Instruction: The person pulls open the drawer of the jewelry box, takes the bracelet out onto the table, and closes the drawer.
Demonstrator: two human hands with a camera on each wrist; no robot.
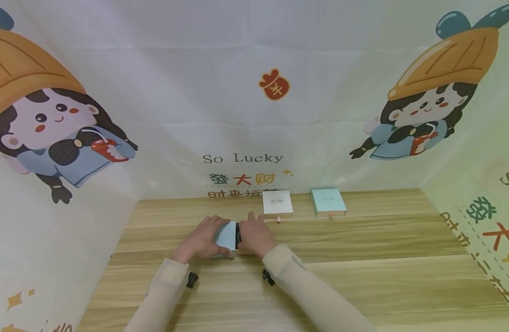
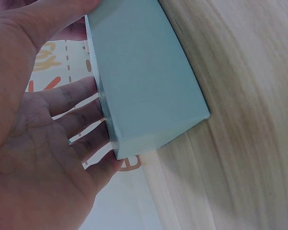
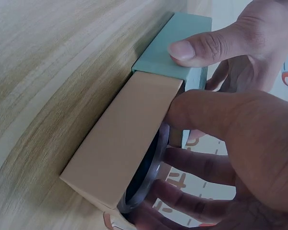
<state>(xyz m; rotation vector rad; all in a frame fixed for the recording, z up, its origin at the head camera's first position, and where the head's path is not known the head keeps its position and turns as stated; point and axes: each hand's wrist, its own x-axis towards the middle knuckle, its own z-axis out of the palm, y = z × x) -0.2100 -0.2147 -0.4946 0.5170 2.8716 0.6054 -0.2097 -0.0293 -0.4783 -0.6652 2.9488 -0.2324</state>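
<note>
A light-blue drawer box [image 1: 226,236] sits in front of me on the table, its peach drawer [image 3: 120,129] slid out to the right. My left hand [image 1: 204,237] grips the blue sleeve [image 3: 156,55], thumb on the near side and fingers along its top face in the left wrist view. Over the drawer is my right hand [image 1: 256,236], thumb and fingers curled around a round dark thing with a clear rim [image 3: 149,177]. That round thing is partly inside the drawer, and the fingers hide much of it; its kind cannot be told.
Behind the hands, a white drawer box [image 1: 277,203] and a mint drawer box [image 1: 328,201] stand near the back edge, each with a small ribbon tab in front. A printed cloth backdrop [image 1: 188,101] encloses the wooden table [image 1: 362,272] at the back and sides.
</note>
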